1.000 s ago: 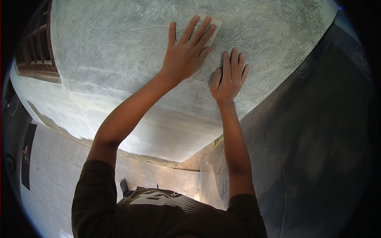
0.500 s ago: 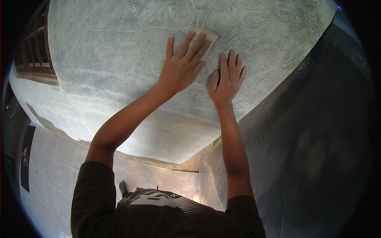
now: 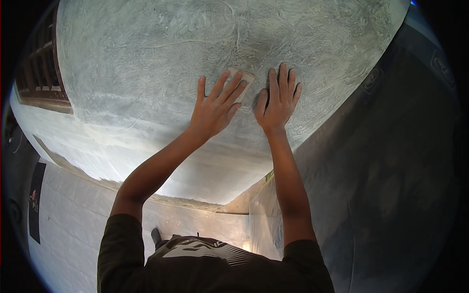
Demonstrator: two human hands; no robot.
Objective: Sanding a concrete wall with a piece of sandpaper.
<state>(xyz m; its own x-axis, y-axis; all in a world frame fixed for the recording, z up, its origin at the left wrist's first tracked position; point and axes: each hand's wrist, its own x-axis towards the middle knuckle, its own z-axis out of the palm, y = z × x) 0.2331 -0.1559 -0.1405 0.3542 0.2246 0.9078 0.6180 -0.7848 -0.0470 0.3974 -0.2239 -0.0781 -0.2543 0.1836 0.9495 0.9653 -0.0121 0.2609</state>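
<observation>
On plastered wall [image 3: 146, 58]: left hand [image 3: 212, 110] presses sandpaper [image 3: 243, 79], tilted.

Pale grey swirl-textured plaster wall [image 3: 171, 58], tan sandpaper piece [image 3: 243, 78], dark olive shirt [image 3: 215, 273].

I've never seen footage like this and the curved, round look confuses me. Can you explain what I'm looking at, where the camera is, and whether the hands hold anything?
The camera is worn on a person's head; its fisheye lens bends straight edges. Both bare forearms come in from below. The left hand presses a small pale sheet, perhaps sandpaper, flat against a rough grey plastered wall. The right hand lies spread on the wall beside it, holding nothing. To the right hangs dark sheeting; a tiled floor shows lower left.
</observation>
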